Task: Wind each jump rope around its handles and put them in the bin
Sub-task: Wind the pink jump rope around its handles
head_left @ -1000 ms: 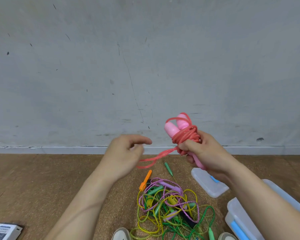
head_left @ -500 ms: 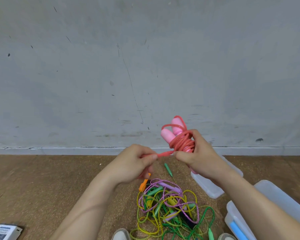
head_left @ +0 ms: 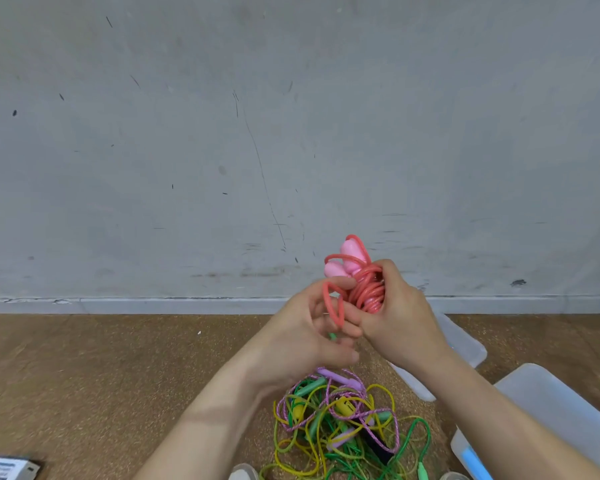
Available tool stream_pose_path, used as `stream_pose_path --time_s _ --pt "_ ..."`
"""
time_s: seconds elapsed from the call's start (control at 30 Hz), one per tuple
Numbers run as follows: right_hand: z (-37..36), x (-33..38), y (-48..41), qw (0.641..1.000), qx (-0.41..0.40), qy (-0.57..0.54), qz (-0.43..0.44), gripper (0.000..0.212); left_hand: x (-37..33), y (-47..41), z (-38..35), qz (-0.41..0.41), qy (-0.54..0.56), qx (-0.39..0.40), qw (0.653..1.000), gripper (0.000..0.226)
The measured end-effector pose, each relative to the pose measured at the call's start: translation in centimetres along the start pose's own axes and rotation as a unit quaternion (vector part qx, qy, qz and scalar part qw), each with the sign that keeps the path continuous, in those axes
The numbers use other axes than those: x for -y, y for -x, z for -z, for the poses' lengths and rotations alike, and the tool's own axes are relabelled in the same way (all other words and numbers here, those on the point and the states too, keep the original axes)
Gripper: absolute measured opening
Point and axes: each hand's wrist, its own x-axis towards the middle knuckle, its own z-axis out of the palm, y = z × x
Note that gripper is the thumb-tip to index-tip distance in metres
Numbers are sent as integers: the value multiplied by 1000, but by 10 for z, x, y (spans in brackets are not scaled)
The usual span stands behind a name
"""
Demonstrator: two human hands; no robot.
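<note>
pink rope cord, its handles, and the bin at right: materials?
Coral-pink rope cord: looks like glossy PVC or vinyl; smooth, holds springy loops.
Pale pink rounded handles: seemingly moulded plastic, satin sheen.
Translucent rectangular bin: frosted plastic, likely polypropylene; the floor shows dimly through its wall.

Glossy plastic pink rope (head_left: 368,289), translucent bin (head_left: 561,417)

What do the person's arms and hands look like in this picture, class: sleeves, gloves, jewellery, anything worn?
Both forearms are bare up to the bottom edge of the picture, so no sleeves show. The left hand and the right hand wear no gloves. No watch, bracelet or ring is visible on either wrist or on the fingers that show. No markings can be seen.
</note>
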Motion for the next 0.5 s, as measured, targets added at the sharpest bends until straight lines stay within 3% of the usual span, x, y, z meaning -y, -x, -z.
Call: stream_pose_path --time_s 0.1,0.17,0.23,0.3,0.4,0.5 --pt "1 1 0 999 33 -3 -9 64 0 -1 5 -73 -238 -70 966 38" --pt "0 2 1 998 66 -20 -9 65 -2 -2 6 -119 -304 -98 940 21" --pt "-3 3 2 994 92 -51 -22 61 -5 -2 8 -174 -346 -134 912 23" --pt "-5 6 3 988 109 -105 -41 54 -10 -2 10 -199 -298 -180 916 26" --pt "-6 14 6 968 137 -201 -60 40 -15 -2 5 -178 -127 -224 950 24" --pt "-11 19 10 962 127 -228 -77 35 -19 -5 3 -151 -75 -267 949 28"
